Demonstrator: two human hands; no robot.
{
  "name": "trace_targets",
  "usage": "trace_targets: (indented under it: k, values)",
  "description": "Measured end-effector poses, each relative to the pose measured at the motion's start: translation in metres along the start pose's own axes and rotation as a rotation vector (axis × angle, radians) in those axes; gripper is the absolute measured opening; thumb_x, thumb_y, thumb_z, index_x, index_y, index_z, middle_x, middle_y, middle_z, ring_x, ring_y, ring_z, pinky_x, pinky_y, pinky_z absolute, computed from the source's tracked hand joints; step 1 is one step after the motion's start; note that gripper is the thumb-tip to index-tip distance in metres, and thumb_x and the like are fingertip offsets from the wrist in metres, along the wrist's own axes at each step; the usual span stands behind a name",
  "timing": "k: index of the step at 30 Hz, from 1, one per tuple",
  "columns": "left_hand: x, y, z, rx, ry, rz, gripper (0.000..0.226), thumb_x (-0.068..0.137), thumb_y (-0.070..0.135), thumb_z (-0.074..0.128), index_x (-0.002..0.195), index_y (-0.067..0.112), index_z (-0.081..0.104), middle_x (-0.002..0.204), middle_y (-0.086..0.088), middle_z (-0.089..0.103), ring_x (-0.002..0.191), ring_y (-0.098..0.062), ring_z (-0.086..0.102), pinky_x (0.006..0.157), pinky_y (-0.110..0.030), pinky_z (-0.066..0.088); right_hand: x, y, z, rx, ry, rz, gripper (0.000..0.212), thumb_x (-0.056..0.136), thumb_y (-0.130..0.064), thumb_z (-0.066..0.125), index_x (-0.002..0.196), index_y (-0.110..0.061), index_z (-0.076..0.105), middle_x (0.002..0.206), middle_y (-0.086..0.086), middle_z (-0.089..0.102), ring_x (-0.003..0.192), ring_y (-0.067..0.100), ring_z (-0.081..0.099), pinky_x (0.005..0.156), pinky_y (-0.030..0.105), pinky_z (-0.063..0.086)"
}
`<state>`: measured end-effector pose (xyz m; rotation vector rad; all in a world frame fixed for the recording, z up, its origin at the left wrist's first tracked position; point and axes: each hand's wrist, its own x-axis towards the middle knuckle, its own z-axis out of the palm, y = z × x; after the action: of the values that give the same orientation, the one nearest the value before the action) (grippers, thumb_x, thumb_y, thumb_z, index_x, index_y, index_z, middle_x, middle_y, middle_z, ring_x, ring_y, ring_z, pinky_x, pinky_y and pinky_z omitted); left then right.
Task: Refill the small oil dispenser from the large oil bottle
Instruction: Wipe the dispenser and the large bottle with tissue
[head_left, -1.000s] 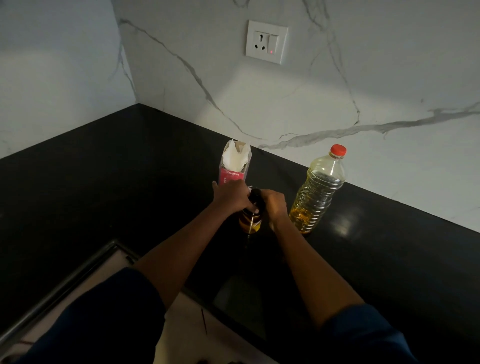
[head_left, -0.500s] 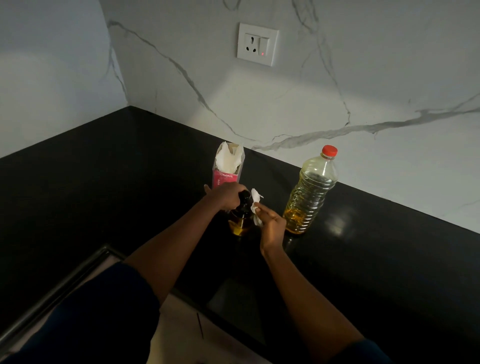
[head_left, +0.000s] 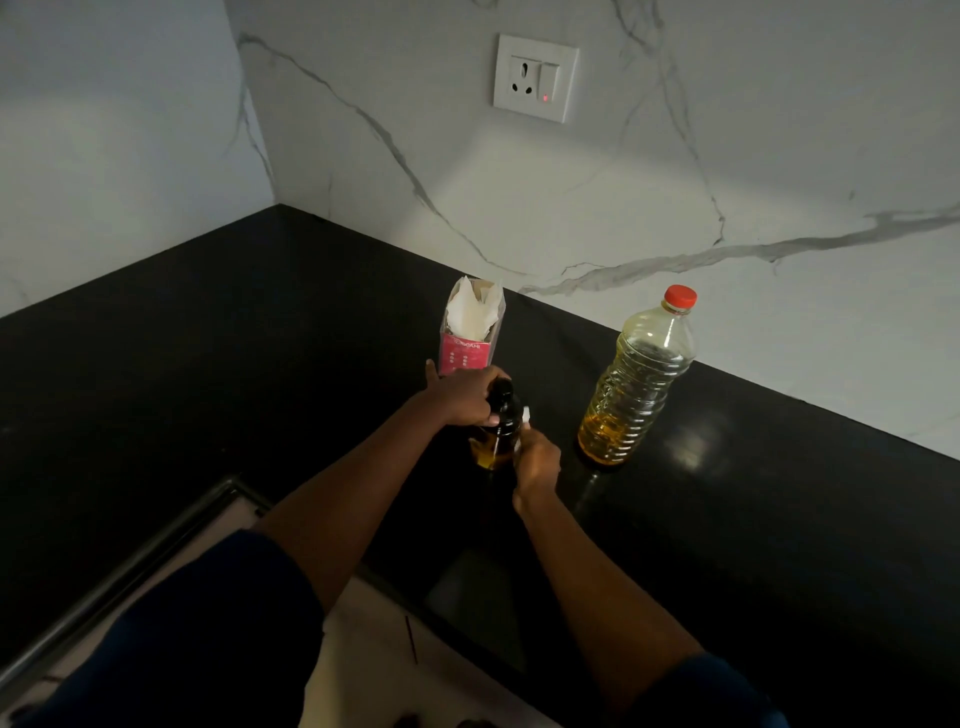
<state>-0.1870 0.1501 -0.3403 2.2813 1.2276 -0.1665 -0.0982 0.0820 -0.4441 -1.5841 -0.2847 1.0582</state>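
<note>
A person's 2 hands are at work on a black counter (head_left: 249, 343) by a white marble wall (head_left: 597, 208).

The small oil dispenser (head_left: 503, 423) stands upright near the middle of the counter, a bit in from the back edge. It is dark, with a black top and some yellow oil low inside.

The left hand (head_left: 464, 396) is on the top part of the dispenser. Its fingers are curled round the neck and hold it tight.

The right hand (head_left: 537, 460) is just beside the dispenser, on its right side. Its fingers are curled and pinch a small bit of white paper (head_left: 525, 414), which sticks up next to the dark glass.

The large oil bottle (head_left: 638, 387) stands upright to the right, close to the back edge and apart from both hands. Its red cap (head_left: 680, 298) is on. It has a little gold oil at the bottom.

A pink tissue pack (head_left: 470, 332) stands behind the dispenser, near the back edge, with white tissue poking out of the top.

A white wall socket (head_left: 535, 78) shows 1 tiny red light.

Both arms have dark blue sleeves (head_left: 208, 623).
</note>
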Motion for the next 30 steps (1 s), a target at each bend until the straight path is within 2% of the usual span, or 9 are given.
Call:
trace_targets:
  k: [2, 5, 9, 11, 16, 18, 22, 26, 30]
  values:
    - [0.001, 0.000, 0.000, 0.020, 0.009, -0.003, 0.057, 0.086, 0.023, 0.060, 0.137, 0.025, 0.036, 0.139, -0.006, 0.047, 0.140, -0.027, 0.025, 0.109, -0.057, -0.013, -0.005, 0.007, 0.001, -0.015, 0.075, 0.026, 0.031, 0.096, -0.023, 0.041, 0.076, -0.021, 0.065, 0.080, 0.000, 0.065, 0.075, 0.012, 0.060, 0.075, 0.031, 0.049]
    - [-0.001, 0.001, 0.000, 0.032, 0.016, 0.008, 0.056, 0.087, 0.021, 0.060, 0.137, 0.025, 0.035, 0.139, -0.006, 0.047, 0.140, -0.028, 0.026, 0.109, -0.057, -0.012, -0.017, 0.005, 0.015, 0.015, 0.201, 0.045, 0.029, 0.094, -0.019, 0.041, 0.076, -0.017, 0.064, 0.078, 0.002, 0.061, 0.069, 0.014, 0.056, 0.064, 0.029, 0.043]
    - [0.001, 0.000, -0.001, 0.029, -0.012, 0.024, 0.055, 0.087, 0.017, 0.058, 0.136, 0.024, 0.035, 0.138, -0.006, 0.048, 0.138, -0.030, 0.028, 0.110, -0.059, -0.008, -0.033, 0.003, 0.028, 0.066, 0.270, -0.105, 0.029, 0.096, -0.023, 0.045, 0.119, -0.017, 0.063, 0.108, 0.002, 0.066, 0.101, 0.017, 0.062, 0.091, 0.034, 0.050]
    - [0.001, -0.002, -0.001, 0.004, -0.023, 0.030, 0.054, 0.087, 0.015, 0.057, 0.135, 0.025, 0.035, 0.139, -0.006, 0.047, 0.138, -0.030, 0.028, 0.110, -0.059, -0.006, -0.037, -0.001, 0.028, 0.094, 0.237, -0.169, 0.034, 0.097, -0.023, 0.045, 0.129, -0.017, 0.055, 0.116, -0.001, 0.064, 0.106, 0.014, 0.059, 0.094, 0.030, 0.047]
    - [0.000, -0.003, -0.003, -0.067, -0.067, 0.032, 0.054, 0.089, 0.008, 0.053, 0.137, 0.025, 0.035, 0.139, -0.006, 0.046, 0.137, -0.028, 0.031, 0.112, -0.055, -0.001, -0.026, -0.014, 0.017, 0.161, 0.098, -0.175, 0.030, 0.098, -0.024, 0.041, 0.114, -0.015, 0.065, 0.104, 0.001, 0.066, 0.099, 0.015, 0.061, 0.084, 0.027, 0.049]
    - [-0.001, -0.002, -0.004, -0.084, -0.078, 0.025, 0.054, 0.089, 0.006, 0.052, 0.137, 0.024, 0.035, 0.139, -0.007, 0.046, 0.136, -0.027, 0.032, 0.113, -0.054, 0.003, -0.017, -0.013, 0.014, 0.147, 0.042, -0.114, 0.031, 0.095, -0.027, 0.041, 0.106, -0.015, 0.068, 0.101, 0.005, 0.069, 0.099, 0.020, 0.063, 0.090, 0.036, 0.051]
    - [0.001, -0.003, -0.002, -0.238, -0.135, 0.012, 0.056, 0.088, -0.002, 0.049, 0.136, 0.024, 0.038, 0.142, -0.009, 0.041, 0.131, -0.026, 0.038, 0.098, -0.038, 0.036, -0.009, 0.007, 0.008, 0.074, -0.012, -0.010, 0.034, 0.093, -0.029, 0.038, 0.106, -0.019, 0.068, 0.104, 0.004, 0.070, 0.101, 0.021, 0.063, 0.098, 0.045, 0.047]
    - [-0.003, -0.001, -0.003, -0.382, -0.209, 0.009, 0.066, 0.084, -0.014, 0.042, 0.139, 0.023, 0.037, 0.150, -0.007, 0.027, 0.138, -0.028, 0.027, 0.106, -0.040, 0.033, -0.026, 0.013, 0.009, 0.088, 0.031, -0.013, 0.037, 0.095, -0.029, 0.036, 0.118, -0.017, 0.063, 0.112, 0.004, 0.066, 0.108, 0.019, 0.059, 0.100, 0.042, 0.045]
    - [-0.002, -0.004, 0.000, -0.532, -0.270, -0.019, 0.077, 0.079, -0.009, 0.051, 0.143, 0.025, 0.028, 0.152, -0.007, 0.021, 0.135, -0.029, 0.029, 0.108, -0.043, 0.035, -0.033, 0.012, 0.015, 0.141, 0.081, -0.129, 0.038, 0.097, -0.033, 0.037, 0.119, -0.015, 0.062, 0.109, 0.003, 0.065, 0.104, 0.017, 0.059, 0.094, 0.036, 0.047]
